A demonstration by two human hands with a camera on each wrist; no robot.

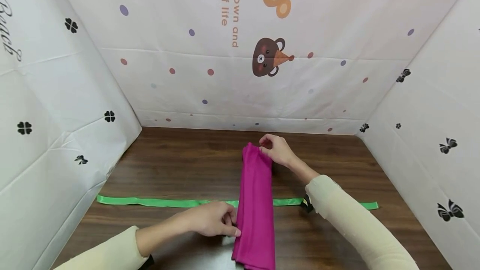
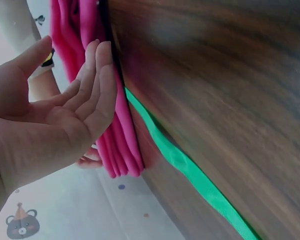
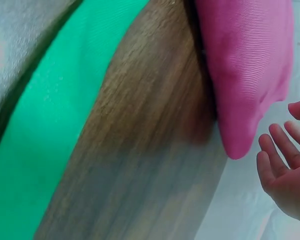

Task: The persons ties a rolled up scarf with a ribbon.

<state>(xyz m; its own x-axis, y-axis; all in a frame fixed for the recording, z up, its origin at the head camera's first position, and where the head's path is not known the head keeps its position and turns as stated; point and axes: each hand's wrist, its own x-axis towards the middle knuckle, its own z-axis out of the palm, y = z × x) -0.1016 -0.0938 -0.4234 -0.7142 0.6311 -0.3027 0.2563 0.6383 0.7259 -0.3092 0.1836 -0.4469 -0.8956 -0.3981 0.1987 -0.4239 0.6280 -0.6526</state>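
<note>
Cloth (image 1: 256, 211), magenta and folded into a long strip, lies on the wooden table (image 1: 180, 161), its long axis running near to far and crossing over a green ribbon (image 1: 150, 201) at roughly a right angle. Left hand (image 1: 214, 218) is positioned at the strip's left long edge, nearer the near end; left wrist view shows fingers extended alongside the folds, nothing gripped. Right hand (image 1: 277, 150) is at the far end, by the right corner; right wrist view shows fingers loosely extended, nothing gripped, though whether the thumb touches the cloth cannot be confirmed. Governing relation, as judged: the strip lies between both hands, which stand diagonally opposed across its length, the right being closer to the far end
</note>
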